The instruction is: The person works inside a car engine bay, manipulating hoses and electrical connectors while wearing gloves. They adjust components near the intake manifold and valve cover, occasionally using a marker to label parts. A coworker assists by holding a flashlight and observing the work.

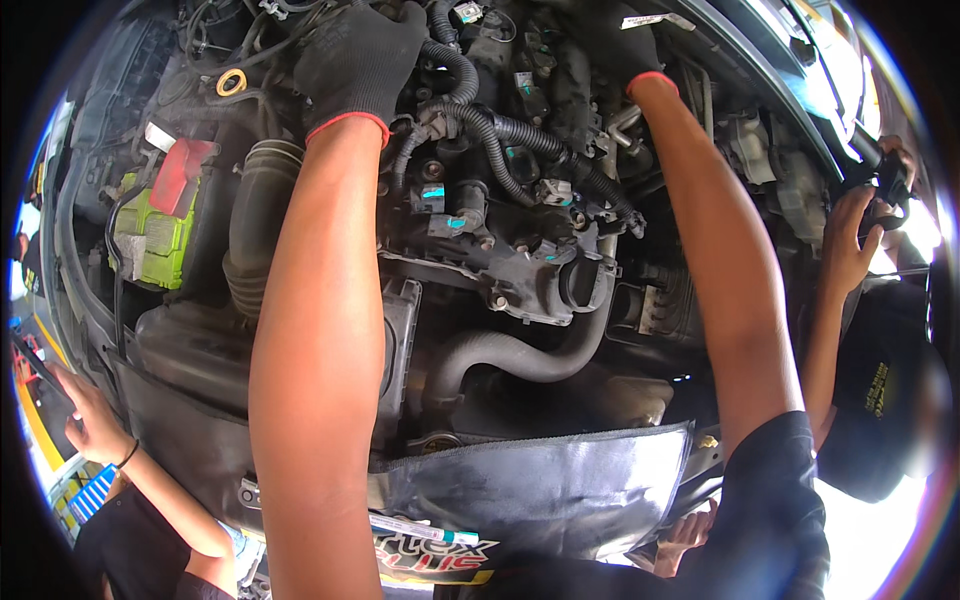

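Note:
Both of my arms reach over an open engine bay, in black knit gloves with red cuffs. My left hand is at the far side of the engine, beside black corrugated wiring conduit. Its fingers point away from me and their tips are hidden. My right hand is deep in the dark far right part of the bay, its fingers lost in shadow. A pale flat strip lies across or just above that glove; whether I hold it cannot be made out. Ignition coils with teal marks stand between my arms.
At left are a green battery with a red cover, a yellow ring and a ribbed intake duct. A thick hose curves nearer me. A dark fender cover drapes the front edge. Other people's hands flank the car.

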{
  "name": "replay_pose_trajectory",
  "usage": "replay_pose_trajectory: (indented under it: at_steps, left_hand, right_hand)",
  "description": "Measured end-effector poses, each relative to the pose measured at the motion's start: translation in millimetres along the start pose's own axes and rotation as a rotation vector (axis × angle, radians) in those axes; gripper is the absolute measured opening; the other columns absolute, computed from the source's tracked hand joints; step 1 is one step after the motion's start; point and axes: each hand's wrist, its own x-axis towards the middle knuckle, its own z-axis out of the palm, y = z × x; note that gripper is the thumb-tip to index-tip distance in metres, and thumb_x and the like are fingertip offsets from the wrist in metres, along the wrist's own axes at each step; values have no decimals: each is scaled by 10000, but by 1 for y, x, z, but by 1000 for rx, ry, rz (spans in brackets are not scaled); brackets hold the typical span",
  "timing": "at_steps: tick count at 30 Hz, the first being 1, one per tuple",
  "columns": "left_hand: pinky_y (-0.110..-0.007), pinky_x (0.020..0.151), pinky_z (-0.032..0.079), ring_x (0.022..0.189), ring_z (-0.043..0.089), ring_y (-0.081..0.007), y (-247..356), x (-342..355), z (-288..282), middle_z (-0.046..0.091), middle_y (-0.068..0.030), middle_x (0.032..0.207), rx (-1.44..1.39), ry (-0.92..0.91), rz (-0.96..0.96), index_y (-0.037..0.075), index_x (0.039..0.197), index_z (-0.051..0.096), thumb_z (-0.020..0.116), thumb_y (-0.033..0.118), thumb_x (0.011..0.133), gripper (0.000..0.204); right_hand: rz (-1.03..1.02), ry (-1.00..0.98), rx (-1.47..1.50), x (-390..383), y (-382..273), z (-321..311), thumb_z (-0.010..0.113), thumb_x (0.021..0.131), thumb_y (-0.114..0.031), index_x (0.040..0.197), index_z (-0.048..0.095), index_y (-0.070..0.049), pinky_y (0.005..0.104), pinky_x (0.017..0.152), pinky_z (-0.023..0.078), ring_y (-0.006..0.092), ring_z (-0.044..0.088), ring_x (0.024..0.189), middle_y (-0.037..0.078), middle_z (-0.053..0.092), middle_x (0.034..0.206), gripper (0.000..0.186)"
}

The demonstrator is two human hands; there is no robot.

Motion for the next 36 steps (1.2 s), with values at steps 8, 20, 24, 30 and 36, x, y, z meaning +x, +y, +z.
replay_pose_trajectory:
  at_steps: [8,20,24,30,36]
  left_hand:
    - [-576,928,589,1089,736,-481,1,9,-5,769,-272,1143,29,-96,-50,36,1176,795,609,608,943,645]
    - [-561,1003,569,1196,727,-453,6,12,-18,764,-260,1253,-1,-337,-160,59,1273,774,531,641,944,711]
    - [-560,951,589,1102,735,-454,8,4,-18,770,-248,1170,-41,-106,-63,66,1284,750,600,533,967,584]
    - [-572,937,594,1063,741,-459,-11,-1,4,774,-249,1152,-110,144,49,90,1359,711,603,477,981,552]
    - [-557,928,599,1054,749,-445,-5,0,-13,781,-232,1132,-118,107,71,88,1310,730,603,450,986,502]
  right_hand:
    - [343,161,432,-12,-3,0,631,1058,-381,1170,775,-33,479,914,583,363,757,1073,179,794,1159,393]
    - [-205,140,-491,11,20,-9,598,1032,-279,1337,698,-71,501,981,557,413,716,1160,214,706,1381,383]
    - [-137,-46,-401,28,30,-25,599,1029,-291,1341,700,-77,498,991,555,409,712,1173,208,704,1388,392]
    - [-102,-133,-338,20,15,-21,600,1025,-310,1348,704,-87,492,1005,552,401,707,1192,199,702,1399,406]
    - [-64,-161,-326,17,17,-31,602,1021,-329,1354,707,-96,486,1020,549,394,702,1210,191,699,1411,420]
